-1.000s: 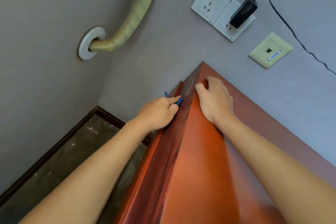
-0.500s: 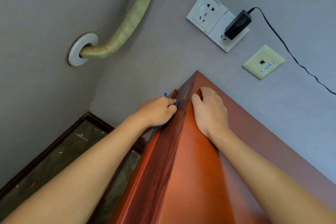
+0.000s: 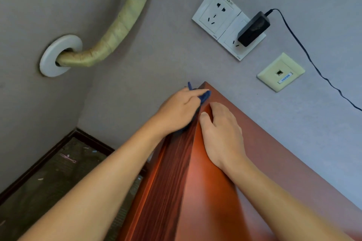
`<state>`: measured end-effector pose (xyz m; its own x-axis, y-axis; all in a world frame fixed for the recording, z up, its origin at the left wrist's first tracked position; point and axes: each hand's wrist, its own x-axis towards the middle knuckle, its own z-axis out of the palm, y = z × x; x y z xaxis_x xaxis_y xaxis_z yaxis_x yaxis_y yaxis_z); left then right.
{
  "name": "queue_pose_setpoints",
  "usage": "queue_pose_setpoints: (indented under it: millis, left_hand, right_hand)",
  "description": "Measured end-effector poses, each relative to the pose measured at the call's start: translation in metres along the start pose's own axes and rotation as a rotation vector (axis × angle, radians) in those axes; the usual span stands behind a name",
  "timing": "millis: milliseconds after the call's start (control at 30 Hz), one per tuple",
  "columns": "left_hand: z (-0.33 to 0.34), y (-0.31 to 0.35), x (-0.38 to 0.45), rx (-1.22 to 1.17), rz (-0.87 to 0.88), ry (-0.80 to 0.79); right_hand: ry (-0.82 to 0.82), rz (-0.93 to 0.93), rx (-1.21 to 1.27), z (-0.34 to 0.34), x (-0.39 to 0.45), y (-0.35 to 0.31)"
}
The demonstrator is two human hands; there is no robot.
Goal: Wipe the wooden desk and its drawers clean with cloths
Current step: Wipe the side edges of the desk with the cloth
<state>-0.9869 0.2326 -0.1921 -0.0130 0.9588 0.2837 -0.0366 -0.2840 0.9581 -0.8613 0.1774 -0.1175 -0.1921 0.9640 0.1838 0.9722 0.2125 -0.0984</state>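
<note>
The reddish-brown wooden desk (image 3: pixel 211 197) runs from the bottom centre up to a corner against the grey wall. My left hand (image 3: pixel 180 111) holds a blue cloth (image 3: pixel 204 96) against the desk's side panel, close to the far top corner; only bits of the cloth stick out past the fingers. My right hand (image 3: pixel 221 135) rests flat on the desk top at its left edge, with the thumb over the edge and the fingers laid straight.
A wrapped pipe (image 3: pixel 117 31) enters a white wall ring (image 3: pixel 58 55) at the left. Two wall sockets (image 3: pixel 217 13) carry a black adapter (image 3: pixel 253 28) with a cable (image 3: pixel 313 64). A beige data socket (image 3: pixel 280 72) lies just above the desk. Dusty floor (image 3: pixel 49 178) lies lower left.
My left hand has slid the blue cloth up the side panel toward the desk's far corner. My right hand has stayed on the top edge. The view has shifted slightly.
</note>
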Motion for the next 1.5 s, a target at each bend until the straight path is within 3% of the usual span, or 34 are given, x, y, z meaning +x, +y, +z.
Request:
queue_pose_setpoints:
  millis: [67, 167, 233, 367, 500, 567, 767, 900, 1100, 1333, 1500]
  left_hand:
    - [0.004, -0.007, 0.021, 0.062, -0.021, -0.029]
    - [0.000, -0.019, 0.061, 0.268, -0.196, -0.083]
    - [-0.003, -0.024, 0.069, 0.237, -0.283, -0.099]
    - [-0.002, -0.008, -0.006, 0.213, -0.108, -0.049]
    - [0.006, 0.026, -0.081, 0.019, 0.062, 0.048]
    - [0.007, 0.024, -0.060, -0.060, 0.012, 0.066]
    - [0.011, -0.007, 0.054, 0.225, -0.165, 0.036]
    - [0.007, -0.025, 0.046, 0.253, -0.207, 0.032]
    - [-0.003, -0.006, -0.109, 0.240, -0.248, 0.010]
    - [-0.006, 0.091, -0.304, -0.011, -0.289, 0.099]
    - [0.000, 0.146, -0.394, -0.122, -0.322, 0.185]
  right_hand:
    - [0.000, 0.009, -0.010, 0.000, 0.000, 0.001]
    - [-0.004, 0.014, -0.013, -0.003, -0.002, 0.001]
    - [-0.012, 0.009, -0.014, -0.005, -0.002, -0.001]
    - [-0.026, 0.014, -0.011, -0.002, -0.001, 0.000]
    - [-0.009, 0.002, 0.010, -0.001, 0.000, 0.001]
    - [-0.003, -0.001, -0.015, -0.001, -0.001, 0.003]
    - [-0.032, 0.007, -0.013, -0.002, -0.003, 0.004]
    - [-0.029, 0.010, -0.017, -0.002, 0.004, 0.004]
    - [-0.021, 0.047, -0.012, -0.009, -0.005, -0.004]
    - [0.008, 0.117, 0.051, -0.021, -0.026, -0.016]
    - [0.000, 0.131, 0.147, -0.030, -0.047, -0.016]
